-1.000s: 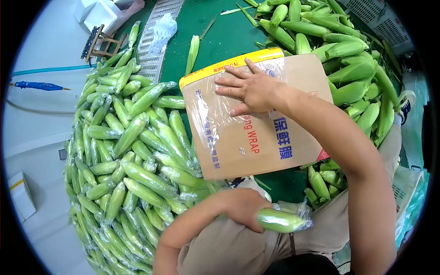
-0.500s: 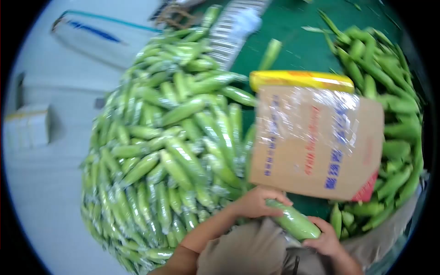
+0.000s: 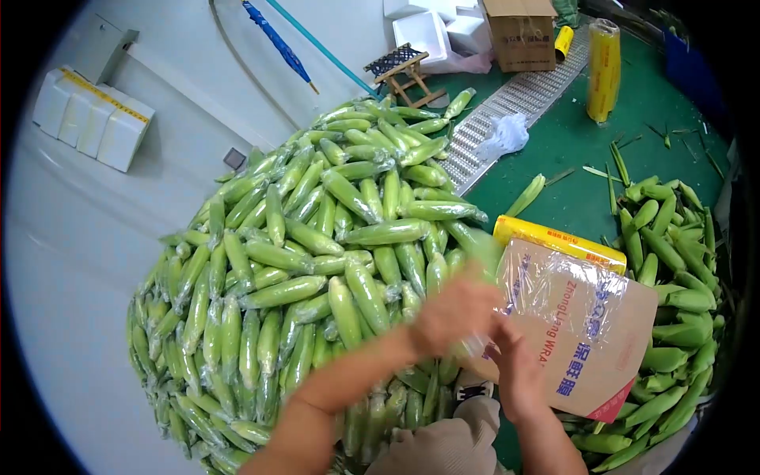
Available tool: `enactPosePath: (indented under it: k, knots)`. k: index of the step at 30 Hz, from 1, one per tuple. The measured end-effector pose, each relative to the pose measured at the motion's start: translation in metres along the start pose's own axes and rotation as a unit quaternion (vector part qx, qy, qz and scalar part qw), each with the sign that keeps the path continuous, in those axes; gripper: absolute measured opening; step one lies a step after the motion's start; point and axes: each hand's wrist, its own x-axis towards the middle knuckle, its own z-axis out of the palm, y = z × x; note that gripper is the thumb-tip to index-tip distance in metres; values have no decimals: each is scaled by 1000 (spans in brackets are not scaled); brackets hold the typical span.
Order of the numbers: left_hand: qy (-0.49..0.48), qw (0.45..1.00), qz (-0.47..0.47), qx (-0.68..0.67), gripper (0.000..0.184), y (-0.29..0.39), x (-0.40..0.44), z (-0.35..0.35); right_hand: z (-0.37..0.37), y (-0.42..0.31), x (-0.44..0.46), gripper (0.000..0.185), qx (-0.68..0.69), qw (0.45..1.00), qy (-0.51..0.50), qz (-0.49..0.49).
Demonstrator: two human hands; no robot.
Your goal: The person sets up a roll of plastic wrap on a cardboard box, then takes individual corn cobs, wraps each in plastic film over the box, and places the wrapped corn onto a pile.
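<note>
My left hand (image 3: 457, 315), smeared by motion, is closed round a green corn cob (image 3: 481, 252), also blurred, which points up beside the cardboard box (image 3: 617, 324). Just right of it, my right hand (image 3: 516, 360) is at the near end of the cob, over the box's left edge; its fingertips are too blurred to read. Clear film lies crumpled on the box, and a yellow film roll (image 3: 558, 241) rests along its far edge. A large heap of film-wrapped corn (image 3: 309, 253) fills the left and middle.
Unwrapped corn (image 3: 673, 317) is piled at the right. Beyond the box are a metal grating (image 3: 522, 99), a plastic bag (image 3: 504, 136), an upright film roll (image 3: 604, 71), a wooden stool (image 3: 404, 75), an open carton (image 3: 522, 36) and white foam boxes (image 3: 91, 119).
The view has swung left and up. My hands have risen from my lap, where both held the cob, to the box's left edge. Earlier, my right hand was flat on the box.
</note>
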Motion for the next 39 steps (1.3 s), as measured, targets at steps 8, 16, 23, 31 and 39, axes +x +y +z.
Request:
enactPosePath:
  k: [8,16,23,31,39]
  knots:
    - [31,841,-197,504,60,-196,-7,-246,-105,24,-79,29,-532,834,-6,-147]
    - [-11,909,-416,8,39,38,-134,77,-130,13,5,75,-673,685,-158,-230]
    - [18,950,-312,-16,38,49,-97,97,-165,25,-99,48,-631,586,-505,58]
    - [-309,908,-202,200,57,48,-22,174,-283,-23,-222,17,-723,673,137,-77]
    - [-380,854,-259,244,68,73,-31,174,-430,-81,-222,29,-921,371,118,2]
